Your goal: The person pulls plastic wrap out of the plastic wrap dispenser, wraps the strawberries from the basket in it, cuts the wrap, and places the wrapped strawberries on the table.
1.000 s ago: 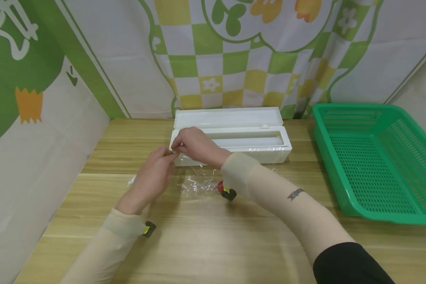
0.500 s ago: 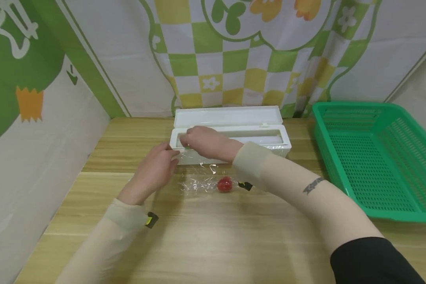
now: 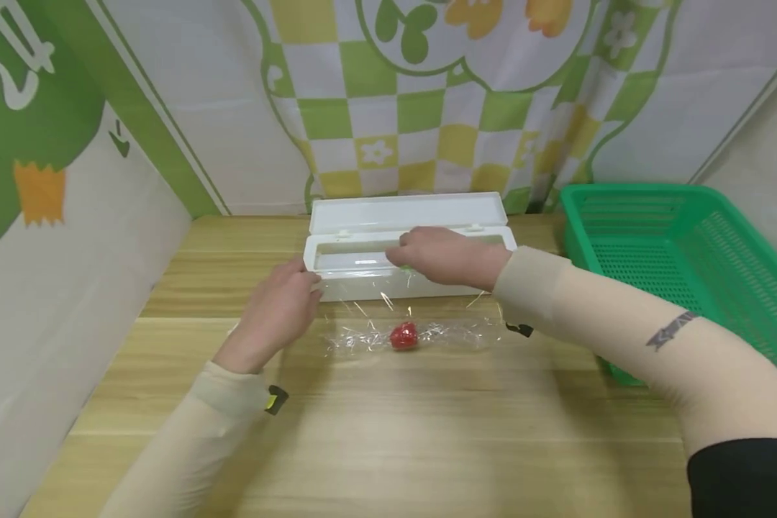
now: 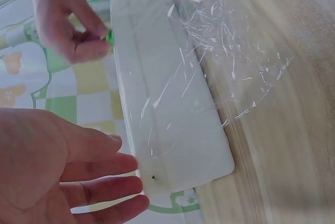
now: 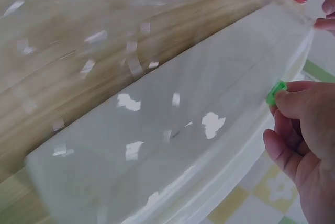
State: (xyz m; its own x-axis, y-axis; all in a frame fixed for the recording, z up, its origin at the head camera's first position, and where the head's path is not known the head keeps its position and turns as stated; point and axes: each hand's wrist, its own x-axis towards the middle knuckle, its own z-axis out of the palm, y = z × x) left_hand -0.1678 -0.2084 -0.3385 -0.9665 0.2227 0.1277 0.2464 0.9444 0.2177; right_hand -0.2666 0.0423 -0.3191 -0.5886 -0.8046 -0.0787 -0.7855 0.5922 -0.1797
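A white cling film dispenser (image 3: 362,288) stands on the table, its lid (image 3: 408,212) raised at the back. My right hand (image 3: 450,255) pinches a small green slide cutter (image 5: 276,92) on the dispenser's front edge, near the middle. At the left end of that edge rests my left hand (image 3: 268,313). Its fingers (image 4: 104,188) are nearly straight and touch the film-covered edge. Clear cling film (image 3: 356,338) hangs from the dispenser's front onto the table. A small red thing (image 3: 404,336) lies within the film; its kind is hard to tell.
A green plastic basket (image 3: 573,230) with slotted walls stands at the right, partly behind the right forearm. A patterned cloth (image 3: 421,115) hangs directly behind the dispenser. The wooden table (image 3: 388,446) extends in front.
My right hand has slid the green cutter from the dispenser's left end rightward to about the middle. My left hand stays at the left end. The red thing has come into full view.
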